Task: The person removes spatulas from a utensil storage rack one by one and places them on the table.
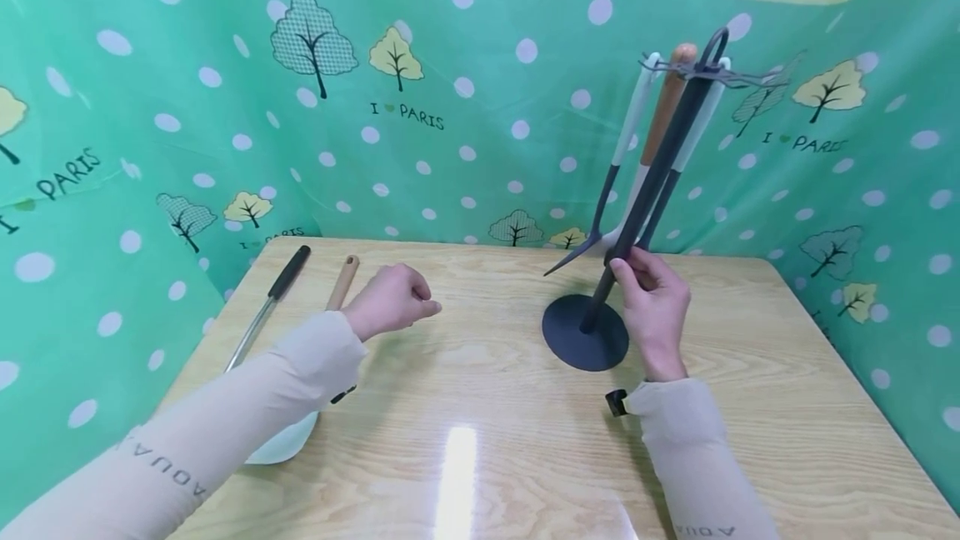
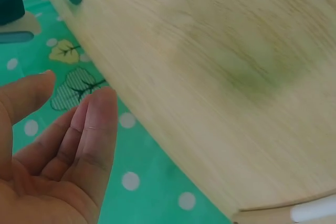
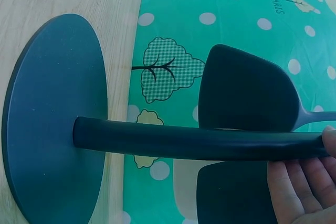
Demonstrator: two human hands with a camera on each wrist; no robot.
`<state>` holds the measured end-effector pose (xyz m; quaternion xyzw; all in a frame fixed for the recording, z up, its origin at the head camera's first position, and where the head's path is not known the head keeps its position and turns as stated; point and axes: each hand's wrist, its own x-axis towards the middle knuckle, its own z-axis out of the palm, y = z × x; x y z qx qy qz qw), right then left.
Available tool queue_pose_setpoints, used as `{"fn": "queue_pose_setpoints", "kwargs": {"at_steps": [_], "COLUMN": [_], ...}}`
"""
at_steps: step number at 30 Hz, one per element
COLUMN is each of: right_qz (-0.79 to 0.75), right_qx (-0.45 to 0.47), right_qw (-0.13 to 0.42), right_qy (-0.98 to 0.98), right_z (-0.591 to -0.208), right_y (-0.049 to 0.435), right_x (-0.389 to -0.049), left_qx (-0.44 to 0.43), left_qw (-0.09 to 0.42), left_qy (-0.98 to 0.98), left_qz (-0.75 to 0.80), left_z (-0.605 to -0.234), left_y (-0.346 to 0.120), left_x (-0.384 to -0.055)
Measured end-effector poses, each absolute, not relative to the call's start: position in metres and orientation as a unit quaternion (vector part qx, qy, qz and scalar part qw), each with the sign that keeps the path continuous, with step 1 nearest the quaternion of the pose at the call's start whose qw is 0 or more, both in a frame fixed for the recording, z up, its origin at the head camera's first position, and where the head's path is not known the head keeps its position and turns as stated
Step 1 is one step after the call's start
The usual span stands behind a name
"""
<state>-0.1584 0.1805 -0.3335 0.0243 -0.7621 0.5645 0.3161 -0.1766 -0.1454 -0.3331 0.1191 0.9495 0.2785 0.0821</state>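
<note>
My right hand (image 1: 657, 307) grips the black pole (image 1: 637, 215) of a utensil stand low down, above its round base (image 1: 573, 340). From the stand's wire hooks (image 1: 738, 77) hang two utensils with pale handles (image 1: 636, 119) and one with a brown wooden handle (image 1: 665, 111). In the right wrist view, a black spatula head (image 3: 247, 90) and another dark flat head (image 3: 233, 195) show on either side of the pole. My left hand (image 1: 392, 300) hovers over the table's left half, holding nothing; its thumb stands apart from the fingers (image 2: 97, 124).
On the wooden table's (image 1: 480, 357) left side lies a utensil with a black handle (image 1: 289, 272) and metal shaft. Beside it is a wooden handle (image 1: 343, 282). A pale utensil head (image 1: 288, 440) is partly hidden under my left sleeve. Green patterned cloth (image 1: 465, 165) hangs behind.
</note>
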Motion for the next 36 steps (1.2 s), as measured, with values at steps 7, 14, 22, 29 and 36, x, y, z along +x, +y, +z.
{"fn": "queue_pose_setpoints", "kwargs": {"at_steps": [7,14,22,29,36], "right_qz": [0.566,0.560,0.561,0.558,0.557], "right_qx": [0.024,0.020,0.019,0.018,0.015], "right_qw": [0.319,0.321,0.321,0.319,0.316], "right_qy": [-0.760,-0.764,-0.763,-0.766,-0.768], "right_z": [-0.335,-0.356,-0.364,-0.364,-0.364], "right_y": [0.180,0.192,0.195,0.195,0.195], "right_x": [-0.160,-0.176,-0.181,-0.181,-0.181], "left_qx": [0.145,0.181,0.203,0.193,0.203], "left_qw": [0.071,0.050,0.025,0.016,0.012], "left_qy": [0.945,0.932,0.923,0.910,0.894], "left_qz": [0.283,0.309,0.325,0.366,0.399], "left_z": [-0.325,-0.317,-0.306,-0.296,-0.290], "left_y": [-0.122,-0.095,-0.066,-0.041,-0.015], "left_x": [-0.181,-0.188,-0.197,-0.203,-0.207]}}
